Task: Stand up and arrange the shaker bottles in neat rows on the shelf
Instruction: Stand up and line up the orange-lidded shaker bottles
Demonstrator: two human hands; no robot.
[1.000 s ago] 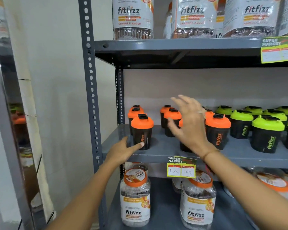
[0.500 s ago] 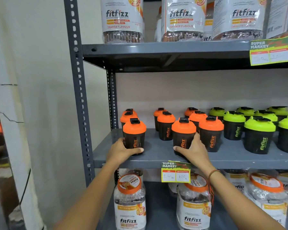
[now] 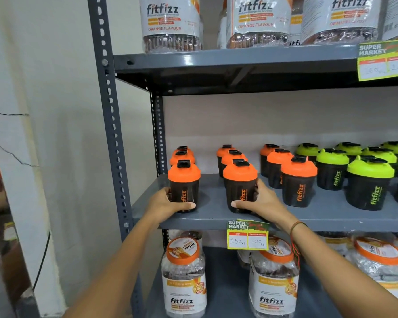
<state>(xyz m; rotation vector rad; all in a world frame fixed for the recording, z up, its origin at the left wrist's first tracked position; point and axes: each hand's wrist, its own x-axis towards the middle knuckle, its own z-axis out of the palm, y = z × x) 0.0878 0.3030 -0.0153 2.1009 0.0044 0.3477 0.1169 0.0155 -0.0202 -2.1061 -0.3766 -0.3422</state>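
One head-worn view faces forward, level with the middle shelf [image 3: 216,216]; close, within arm's reach.

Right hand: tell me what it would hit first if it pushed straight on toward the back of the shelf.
The right hand already grips the front orange-lidded shaker bottle. Pushed straight back, that bottle would likely meet the second orange-lidded shaker in its row first, though depth is hard to judge.

Shaker bottles [image 3: 240,187]: black bodies, orange lids with black caps, orange lettering. Neighbouring bottles [image 3: 368,182]: black, lime-green lids, green lettering. Shelf [image 3: 331,214]: grey metal. Price tag [image 3: 248,235]: yellow with green header and red-and-white boxes. Jars [image 3: 183,276]: clear, orange lids, white-and-orange labels. Wristband [image 3: 295,226]: orange.
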